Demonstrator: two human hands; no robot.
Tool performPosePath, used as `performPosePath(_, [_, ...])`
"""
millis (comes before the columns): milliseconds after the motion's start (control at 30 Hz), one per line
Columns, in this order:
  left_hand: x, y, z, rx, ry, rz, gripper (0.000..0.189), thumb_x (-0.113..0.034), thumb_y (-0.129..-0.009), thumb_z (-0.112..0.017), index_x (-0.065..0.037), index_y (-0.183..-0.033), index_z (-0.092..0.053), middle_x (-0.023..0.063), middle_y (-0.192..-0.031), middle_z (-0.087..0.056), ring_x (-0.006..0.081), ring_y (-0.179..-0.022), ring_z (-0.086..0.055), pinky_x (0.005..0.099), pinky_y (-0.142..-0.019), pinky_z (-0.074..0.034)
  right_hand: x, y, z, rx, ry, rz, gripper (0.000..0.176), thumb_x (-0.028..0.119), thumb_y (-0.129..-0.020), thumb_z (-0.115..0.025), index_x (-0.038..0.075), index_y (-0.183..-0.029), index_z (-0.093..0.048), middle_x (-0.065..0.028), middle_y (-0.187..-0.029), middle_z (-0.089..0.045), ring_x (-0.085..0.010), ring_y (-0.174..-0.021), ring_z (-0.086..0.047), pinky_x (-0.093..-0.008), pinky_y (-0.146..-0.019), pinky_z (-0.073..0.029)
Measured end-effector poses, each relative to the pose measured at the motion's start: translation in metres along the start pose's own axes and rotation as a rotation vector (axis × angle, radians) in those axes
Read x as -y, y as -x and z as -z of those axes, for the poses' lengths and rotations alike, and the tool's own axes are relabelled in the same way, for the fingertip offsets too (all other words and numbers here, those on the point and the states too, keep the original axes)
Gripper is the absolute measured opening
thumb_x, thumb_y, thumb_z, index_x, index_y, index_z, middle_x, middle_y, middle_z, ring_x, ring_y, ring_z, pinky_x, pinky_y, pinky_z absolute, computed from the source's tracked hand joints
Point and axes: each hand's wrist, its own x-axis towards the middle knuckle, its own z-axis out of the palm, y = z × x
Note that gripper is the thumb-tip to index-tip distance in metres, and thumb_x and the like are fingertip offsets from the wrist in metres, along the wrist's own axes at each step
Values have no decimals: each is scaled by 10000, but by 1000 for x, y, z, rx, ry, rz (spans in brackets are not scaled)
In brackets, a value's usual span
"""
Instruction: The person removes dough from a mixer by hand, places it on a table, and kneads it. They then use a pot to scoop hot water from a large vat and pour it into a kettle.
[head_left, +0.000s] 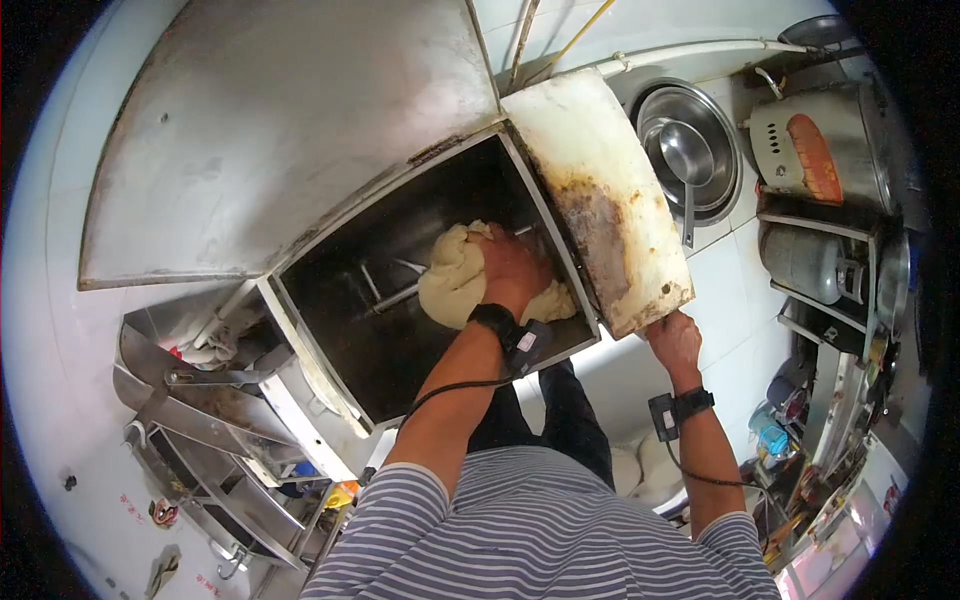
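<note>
A large pale lump of dough [450, 280] lies in the dark metal trough of a dough mixer [330, 270], against its right side. My left hand [514, 268] reaches down into the trough and grips the dough, its fingers partly sunk in and hidden. Metal mixing bars [395, 298] show just left of the dough. At the near lower corner of the mixer's stained white side housing [620, 200], my right hand [676, 342] is closed, its knuckles up. What its fingers hold there is hidden by the housing.
The raised metal lid [300, 120] stands behind the trough. Nested steel bowls with a ladle [686, 155] sit right of the housing. Further right are a large steel pot [820, 150] and a gas cylinder [800, 262]. A metal machine [220, 400] stands at left.
</note>
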Motion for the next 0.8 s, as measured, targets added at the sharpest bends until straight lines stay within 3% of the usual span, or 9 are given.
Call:
performPosePath(167, [22,31,19,44,81,-72,581,-524,-822,-481,-174,-1278,-567,157,-1288,-551,417,-1323,-304,711,-1007,-161,1,3,5,40,5,2,324,330,-804,-601,13,-821,-663,-226,-792,-665,-389,-754,-661,-480,-704,-529])
performPosePath(367, [75,95,26,-208,112,-24,595,-509,-753,-554,-202,-1262,-576,139,-1212,-584,386,-1269,-375,696,-984,-229,-2,0,5,53,49,32,344,346,-790,-612,8,-819,-671,-224,-789,-665,-382,-761,-663,-471,-727,-527])
performPosePath(433, [102,117,17,-342,257,87,544,-439,-758,-594,-210,-1251,-581,137,-1200,-579,383,-1233,-403,622,-987,-307,-1,-4,8,77,89,26,340,343,-782,-622,9,-812,-674,-219,-787,-667,-376,-761,-664,-462,-730,-528])
performPosePath(500, [139,139,-6,-429,311,98,528,-398,-763,-604,-200,-1252,-578,140,-1193,-577,383,-1210,-417,580,-983,-336,-1,-2,10,78,118,92,327,331,-784,-621,10,-800,-679,-204,-799,-669,-360,-765,-661,-446,-726,-529])
performPosePath(633, [151,157,-17,-572,397,144,505,-328,-798,-602,-175,-1276,-550,137,-1182,-571,387,-1159,-440,499,-980,-381,-12,-6,9,107,191,215,320,325,-793,-620,11,-793,-681,-193,-809,-667,-347,-765,-659,-436,-707,-529])
performPosePath(800, [163,154,-20,-626,423,178,537,-346,-828,-585,-136,-1315,-507,190,-1187,-561,413,-1149,-453,505,-1008,-337,-25,-17,12,104,262,398,323,343,-799,-632,24,-813,-685,-176,-813,-661,-330,-760,-655,-422,-689,-530])
